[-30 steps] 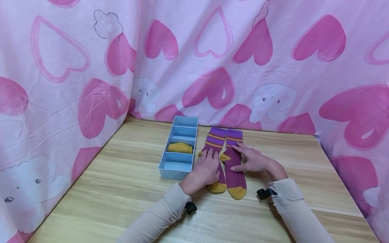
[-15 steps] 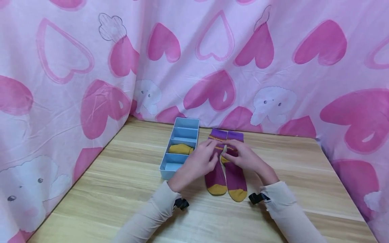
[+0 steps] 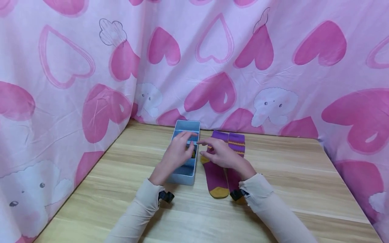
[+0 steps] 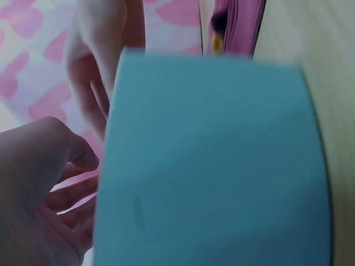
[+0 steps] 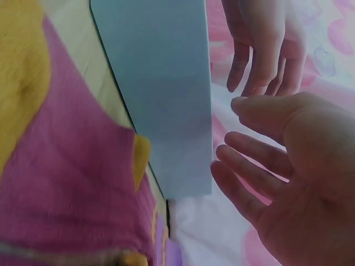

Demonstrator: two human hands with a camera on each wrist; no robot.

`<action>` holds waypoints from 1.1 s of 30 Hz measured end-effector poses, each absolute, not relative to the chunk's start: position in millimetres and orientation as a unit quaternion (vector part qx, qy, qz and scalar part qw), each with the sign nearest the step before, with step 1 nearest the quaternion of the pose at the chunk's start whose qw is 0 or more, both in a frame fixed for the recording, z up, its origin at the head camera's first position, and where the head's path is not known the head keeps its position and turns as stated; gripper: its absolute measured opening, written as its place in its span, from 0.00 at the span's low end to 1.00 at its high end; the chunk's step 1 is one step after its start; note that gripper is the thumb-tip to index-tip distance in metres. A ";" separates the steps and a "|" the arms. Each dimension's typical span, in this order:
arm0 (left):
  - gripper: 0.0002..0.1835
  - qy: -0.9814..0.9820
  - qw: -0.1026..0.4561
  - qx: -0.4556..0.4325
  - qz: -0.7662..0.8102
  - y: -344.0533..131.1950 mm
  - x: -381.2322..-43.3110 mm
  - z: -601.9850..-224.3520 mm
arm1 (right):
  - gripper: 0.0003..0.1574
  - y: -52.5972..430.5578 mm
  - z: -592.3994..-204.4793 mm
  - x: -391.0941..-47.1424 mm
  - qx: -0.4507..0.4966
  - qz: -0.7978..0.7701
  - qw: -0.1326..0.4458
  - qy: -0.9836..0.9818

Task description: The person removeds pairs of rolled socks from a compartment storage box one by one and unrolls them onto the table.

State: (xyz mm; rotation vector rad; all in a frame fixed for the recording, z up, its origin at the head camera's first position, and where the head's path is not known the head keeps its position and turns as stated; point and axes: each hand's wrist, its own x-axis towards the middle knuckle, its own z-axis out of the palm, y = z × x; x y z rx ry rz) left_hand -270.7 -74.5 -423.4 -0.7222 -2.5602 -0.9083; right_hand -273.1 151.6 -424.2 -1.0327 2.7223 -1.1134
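Below the right hand (image 3: 223, 153), in the head view, a pair of maroon socks (image 3: 216, 177) with purple, striped cuffs and mustard toes lies flat, toes pointing toward the person. They look light, soft and limp, likely hard to damage; the cuffs, just beyond the hand, seem the easiest place to pinch, though the knit may sag. To that hand's left, the left hand (image 3: 176, 148) is over a blue divided box (image 3: 182, 179), probably light, stiff plastic, best held by its long side walls. Both hands have loosely spread fingers, thumbs apart, with nothing visible between them. Under them is a wood-grain table (image 3: 319, 189); beyond them hangs a pink heart-patterned cloth (image 3: 258, 77). The left wrist view has the box wall filling the foreground beside the left hand; whether they touch is unclear. The right wrist view shows the right hand's spread fingers near the box, apart from the socks.
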 end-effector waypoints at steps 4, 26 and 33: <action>0.15 -0.905 0.158 -0.224 -0.325 -93.2 -282.6 -425.7 | 0.26 136.4 -427.1 -277.4 -0.349 -0.344 0.010 0.871; 0.16 -0.909 0.109 -0.130 -0.380 -130.2 -308.3 -463.2 | 0.21 89.8 -431.6 -289.1 -0.346 -0.212 0.020 0.914; 0.18 -0.910 0.067 -0.095 -0.399 -131.7 -310.6 -466.8 | 0.21 81.9 -423.5 -296.5 -0.336 -0.194 0.038 0.921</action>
